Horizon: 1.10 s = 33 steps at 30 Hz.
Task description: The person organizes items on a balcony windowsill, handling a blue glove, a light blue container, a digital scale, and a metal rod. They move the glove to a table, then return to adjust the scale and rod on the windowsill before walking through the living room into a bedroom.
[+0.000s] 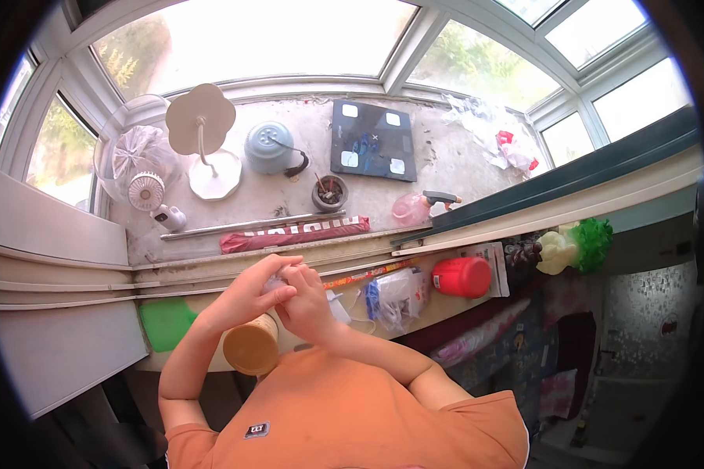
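My left hand (257, 290) and my right hand (306, 299) meet in front of my chest, over the inner window ledge. Between them shows a small pale, translucent piece, maybe crumpled plastic (274, 283); the fingers cover most of it. The curled right fingers lie against the left thumb. Below my left wrist is a tan cylindrical container (251, 347). A white piece (338, 308) with a thin cord lies just beyond my right wrist. To its right rests a clear plastic bag (400, 296) with blue in it.
Beyond the window track lie a red folded umbrella (296, 233), a metal rod (252, 224), a pink spray bottle (412, 209), a pot (330, 193) and a black scale (374, 140). A lamp (200, 120) and handheld fan (146, 191) stand left. A red canister (461, 277) sits right.
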Tool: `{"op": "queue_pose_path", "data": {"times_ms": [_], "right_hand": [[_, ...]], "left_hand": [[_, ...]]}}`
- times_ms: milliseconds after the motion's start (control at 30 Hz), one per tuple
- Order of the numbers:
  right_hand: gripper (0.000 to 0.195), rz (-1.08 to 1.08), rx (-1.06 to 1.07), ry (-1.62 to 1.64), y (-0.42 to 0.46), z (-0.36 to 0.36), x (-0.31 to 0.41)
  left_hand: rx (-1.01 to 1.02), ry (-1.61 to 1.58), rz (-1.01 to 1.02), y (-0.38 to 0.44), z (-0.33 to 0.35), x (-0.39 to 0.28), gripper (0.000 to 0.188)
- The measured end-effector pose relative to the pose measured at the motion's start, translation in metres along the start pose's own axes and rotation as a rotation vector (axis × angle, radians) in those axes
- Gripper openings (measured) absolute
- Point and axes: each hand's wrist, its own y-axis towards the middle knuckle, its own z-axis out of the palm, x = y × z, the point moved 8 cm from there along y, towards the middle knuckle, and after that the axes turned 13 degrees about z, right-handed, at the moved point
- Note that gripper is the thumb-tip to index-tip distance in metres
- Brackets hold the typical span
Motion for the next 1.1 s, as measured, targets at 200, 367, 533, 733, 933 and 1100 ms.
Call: {"op": "queue_pose_path", "data": {"times_ms": [200,367,533,733,933,1100], "right_hand": [[0.034,0.201,0.273,0.327,0.006,0.019,-0.028],[0.040,0.340,0.030,0.037,0.029,0.002,-0.087],[0.069,0.424,-0.009,-0.254,0.049,-0.009,-0.168],[0.108,0.387,-0.022,-0.323,0.076,0.016,-0.218],[0.102,0.558,-0.030,-0.400,0.093,0.029,-0.233],[0.101,0.385,0.070,-0.328,0.106,0.071,-0.190]], "left_hand": [[-0.201,0.126,0.029,0.004,-0.053,0.065,0.020],[-0.453,0.722,-0.067,-0.025,-0.106,0.159,0.021],[-0.445,0.724,0.043,-0.030,-0.095,0.159,0.025],[-0.506,0.827,0.039,-0.031,-0.102,0.168,0.026],[-0.549,0.857,0.047,-0.032,-0.103,0.161,0.025],[-0.548,0.867,0.024,-0.033,-0.105,0.160,0.024]]}}
